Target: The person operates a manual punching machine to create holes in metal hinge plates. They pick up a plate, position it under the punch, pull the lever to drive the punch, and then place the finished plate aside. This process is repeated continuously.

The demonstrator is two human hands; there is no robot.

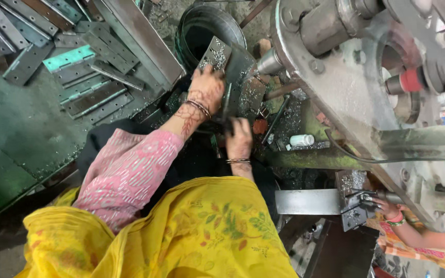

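Both hands work tight against the machine: left hand [208,88] pinching a metal plate's [215,53] edge, right hand [239,138] fingers hidden.

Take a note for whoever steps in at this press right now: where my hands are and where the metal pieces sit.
Left hand: grips a punched metal plate, lifted over the dark round bin.
Right hand: resting low on the work bed beside a thin rod; grip unclear.
Flat hinge strips are piled on the green table at left.
Metal swarf litters the bed under the machine.
A co-worker's hand holds another part at lower right.
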